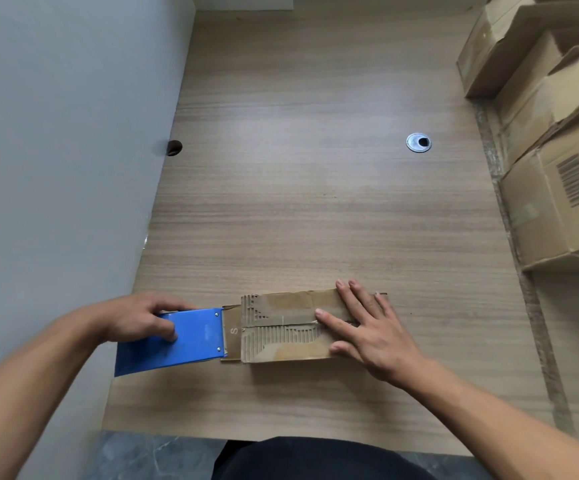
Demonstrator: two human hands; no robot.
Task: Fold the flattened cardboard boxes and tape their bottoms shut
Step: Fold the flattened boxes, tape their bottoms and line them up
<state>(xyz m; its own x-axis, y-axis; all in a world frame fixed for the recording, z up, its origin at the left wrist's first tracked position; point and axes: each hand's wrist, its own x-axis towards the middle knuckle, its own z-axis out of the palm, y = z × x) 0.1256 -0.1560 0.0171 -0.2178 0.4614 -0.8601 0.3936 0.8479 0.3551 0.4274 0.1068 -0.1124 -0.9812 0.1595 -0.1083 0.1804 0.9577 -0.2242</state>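
While the right hand (367, 336) lies flat on the cardboard box (288, 303), fingers straight and spread over the seam where the two flaps meet, the left hand (135, 320) grips the blue tape dispenser (194, 344), fingers curled round its body. The dispenser's front edge is right up against the box's left end, touching the flap marked with an S. The box sits near the front edge of the wooden counter (316, 202), closed flaps facing up, torn paper baring the corrugation along the seam. Off to the right, assembled boxes (555, 209) are piled well apart from both hands. A silver cable grommet (418, 142) sits far behind the box.
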